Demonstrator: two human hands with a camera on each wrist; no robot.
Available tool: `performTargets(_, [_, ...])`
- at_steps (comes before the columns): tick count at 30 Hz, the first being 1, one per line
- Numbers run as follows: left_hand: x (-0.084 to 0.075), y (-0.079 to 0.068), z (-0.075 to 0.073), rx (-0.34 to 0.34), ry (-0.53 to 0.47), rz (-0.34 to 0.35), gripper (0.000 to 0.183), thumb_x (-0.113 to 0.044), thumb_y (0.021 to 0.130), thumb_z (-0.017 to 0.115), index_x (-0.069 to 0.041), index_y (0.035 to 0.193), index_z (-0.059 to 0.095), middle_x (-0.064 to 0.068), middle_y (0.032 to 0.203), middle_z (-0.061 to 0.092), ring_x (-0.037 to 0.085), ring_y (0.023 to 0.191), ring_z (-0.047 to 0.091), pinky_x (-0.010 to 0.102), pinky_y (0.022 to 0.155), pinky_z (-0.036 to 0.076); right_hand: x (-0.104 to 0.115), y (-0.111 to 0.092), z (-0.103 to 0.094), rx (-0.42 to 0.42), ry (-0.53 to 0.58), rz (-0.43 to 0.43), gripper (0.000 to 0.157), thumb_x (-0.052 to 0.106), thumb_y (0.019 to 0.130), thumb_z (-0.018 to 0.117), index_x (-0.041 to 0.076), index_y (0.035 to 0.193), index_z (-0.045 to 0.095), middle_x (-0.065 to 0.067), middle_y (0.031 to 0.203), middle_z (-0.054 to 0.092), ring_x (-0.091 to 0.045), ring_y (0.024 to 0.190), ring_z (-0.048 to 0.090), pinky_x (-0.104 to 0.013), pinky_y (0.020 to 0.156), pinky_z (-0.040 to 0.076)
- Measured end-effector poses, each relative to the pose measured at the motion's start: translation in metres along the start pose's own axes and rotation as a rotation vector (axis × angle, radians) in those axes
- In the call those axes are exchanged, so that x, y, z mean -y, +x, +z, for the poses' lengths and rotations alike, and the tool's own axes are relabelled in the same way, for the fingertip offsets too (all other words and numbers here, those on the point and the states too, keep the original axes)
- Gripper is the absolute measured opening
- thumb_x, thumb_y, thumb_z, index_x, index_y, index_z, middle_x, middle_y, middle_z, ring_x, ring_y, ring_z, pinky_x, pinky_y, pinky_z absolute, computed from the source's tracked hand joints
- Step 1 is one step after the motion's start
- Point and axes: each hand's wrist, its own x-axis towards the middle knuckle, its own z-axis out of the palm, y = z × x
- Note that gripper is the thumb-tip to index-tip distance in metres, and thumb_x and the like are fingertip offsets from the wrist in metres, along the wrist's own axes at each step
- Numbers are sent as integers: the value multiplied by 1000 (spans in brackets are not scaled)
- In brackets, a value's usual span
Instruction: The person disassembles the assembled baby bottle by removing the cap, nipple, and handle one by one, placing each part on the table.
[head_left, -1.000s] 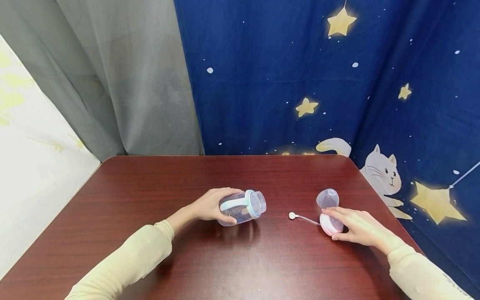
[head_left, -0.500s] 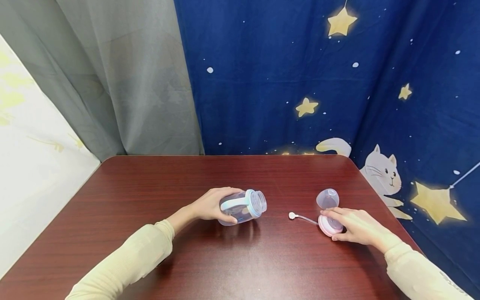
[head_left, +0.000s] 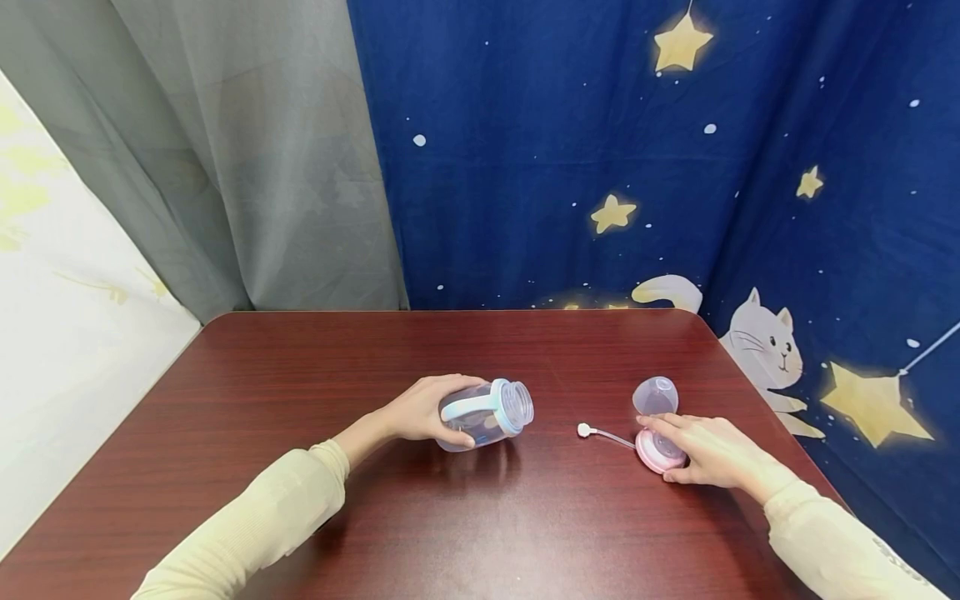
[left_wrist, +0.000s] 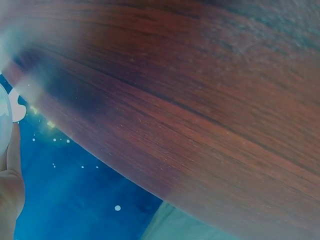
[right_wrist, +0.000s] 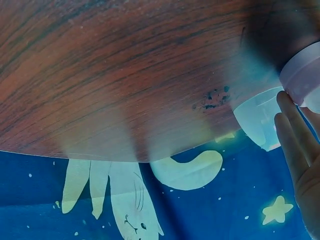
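In the head view my left hand (head_left: 423, 408) grips a clear baby bottle (head_left: 483, 429) with a pale blue handle. The bottle leans over on its side, its uncovered threaded neck pointing right. On the right, the fingers and thumb of my right hand (head_left: 712, 450) hold a pink bottle collar (head_left: 652, 457) with a clear nipple, low at the table. From the collar a thin straw (head_left: 615, 437) runs left to a white weighted end (head_left: 585, 430). Just beyond those fingers lies a translucent dome cap (head_left: 654, 396). In the right wrist view the collar (right_wrist: 302, 75) shows above the fingertips.
All of this is on a dark red wood-grain table (head_left: 360, 358) with rounded far corners. Behind it hang a grey curtain (head_left: 300, 167) and a blue curtain (head_left: 525, 150) printed with stars and a cat.
The pink collar has tipped flatter and shifted slightly left in my right hand, which moved a little left with it. The left hand and bottle have hardly moved.
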Motion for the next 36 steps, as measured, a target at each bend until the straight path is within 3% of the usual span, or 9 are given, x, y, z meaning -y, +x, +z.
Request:
performTargets(4, [0, 0, 0, -4, 2, 3, 76, -52, 61, 73, -14, 122, 48, -7, 106, 56, 6, 88, 51, 26, 73, 43, 1, 0, -1, -28, -14, 7, 72, 45, 63, 73, 13, 124, 49, -5, 109, 56, -21, 86, 58, -39, 65, 45])
performTargets(10, [0, 1, -1, -7, -2, 4, 76, -54, 61, 72, -16, 122, 48, -9, 105, 55, 5, 87, 51, 25, 73, 43, 0, 5, -2, -139, -38, -4, 66, 51, 62, 71, 15, 116, 57, -1, 107, 56, -16, 89, 55, -34, 60, 45])
performTargets(21, [0, -1, -2, -8, 5, -6, 76, -53, 61, 72, -15, 122, 48, -9, 104, 56, 6, 87, 51, 26, 72, 43, 4, 23, -6, -321, -25, -99, 49, 35, 69, 67, 15, 112, 60, 1, 110, 56, -16, 99, 51, -35, 63, 47])
performTargets(30, [1, -1, -3, -18, 18, 0, 75, -52, 62, 72, -14, 122, 49, -7, 104, 56, 7, 87, 51, 26, 73, 43, 34, 51, -10, -401, 44, -155, 45, 35, 78, 62, 10, 115, 58, -3, 116, 54, -21, 107, 48, -40, 82, 40])
performTargets(36, [0, -1, -3, -12, 16, -6, 75, -52, 62, 72, -15, 123, 48, -8, 104, 56, 6, 88, 51, 26, 73, 43, 54, 68, -6, -411, 117, -203, 46, 33, 78, 63, 11, 118, 55, 0, 116, 53, -17, 106, 47, -36, 83, 39])
